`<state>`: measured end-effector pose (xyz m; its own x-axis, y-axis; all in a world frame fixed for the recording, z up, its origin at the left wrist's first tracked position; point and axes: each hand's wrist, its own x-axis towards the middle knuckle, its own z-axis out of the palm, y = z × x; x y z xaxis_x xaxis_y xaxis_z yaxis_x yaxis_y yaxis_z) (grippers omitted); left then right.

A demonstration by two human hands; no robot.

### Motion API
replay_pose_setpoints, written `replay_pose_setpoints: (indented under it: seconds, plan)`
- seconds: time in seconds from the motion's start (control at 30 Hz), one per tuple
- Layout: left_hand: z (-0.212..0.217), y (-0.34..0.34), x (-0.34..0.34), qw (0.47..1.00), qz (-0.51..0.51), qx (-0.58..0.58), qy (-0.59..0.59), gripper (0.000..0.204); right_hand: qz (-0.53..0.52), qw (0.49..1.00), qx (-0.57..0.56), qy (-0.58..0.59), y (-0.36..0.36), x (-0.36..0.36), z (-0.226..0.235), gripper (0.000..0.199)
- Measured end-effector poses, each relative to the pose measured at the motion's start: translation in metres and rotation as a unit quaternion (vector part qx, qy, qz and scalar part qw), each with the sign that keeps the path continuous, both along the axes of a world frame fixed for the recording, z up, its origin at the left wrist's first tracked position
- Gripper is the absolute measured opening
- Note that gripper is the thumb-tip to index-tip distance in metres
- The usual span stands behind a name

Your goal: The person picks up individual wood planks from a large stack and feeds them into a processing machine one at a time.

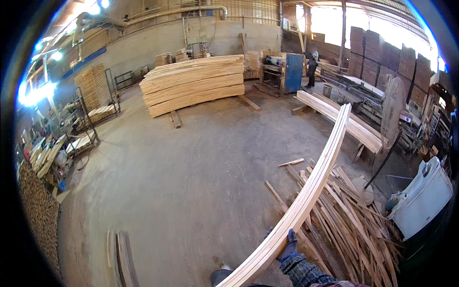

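Gloved fingers (290,237) of the right hand (288,246) curl over the edge of a long pale board (313,184), gripping it near its low end; the left hand is out of view. Its far end reaches above the scrap pile (351,215), near the standing fan (392,112). Held so near one end, it could swing and strike the fan.

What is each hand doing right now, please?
Right hand: gloved, closed on the long pale wooden boards.
Left hand: not in view.
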<state>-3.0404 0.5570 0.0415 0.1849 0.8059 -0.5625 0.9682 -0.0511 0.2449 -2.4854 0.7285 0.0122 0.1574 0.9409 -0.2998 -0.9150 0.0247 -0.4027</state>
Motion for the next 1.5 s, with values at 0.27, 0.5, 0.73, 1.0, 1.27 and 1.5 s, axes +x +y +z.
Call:
replay_pose_setpoints:
  seconds: [0.27,0.5,0.73,1.0,1.27,1.5]
  plan:
    - [-0.011,0.279,-0.039,0.995,-0.076,-0.019,-0.058,0.058,-0.079,0.997,-0.022,-0.006,0.256,0.006,0.012,0.094]
    - [-0.022,0.56,0.011,0.99,-0.096,-0.099,0.042,0.092,-0.125,0.992,-0.005,-0.015,0.444,0.064,-0.009,0.096]
    - [-0.035,0.832,0.115,0.987,-0.119,-0.011,0.106,0.101,-0.176,0.984,0.036,0.0,0.686,0.158,-0.016,0.089]
    - [-0.055,1.067,0.207,0.995,-0.09,-0.035,0.035,0.065,-0.178,0.98,0.03,-0.089,0.936,0.252,-0.005,0.086]
    - [-0.013,1.387,0.259,0.99,-0.132,-0.037,0.023,0.074,-0.181,0.98,-0.02,-0.082,1.242,0.287,0.039,0.094]
    - [-0.07,1.621,0.294,0.984,-0.155,-0.062,0.057,0.083,-0.19,0.979,-0.005,-0.07,1.436,0.355,0.016,0.096]
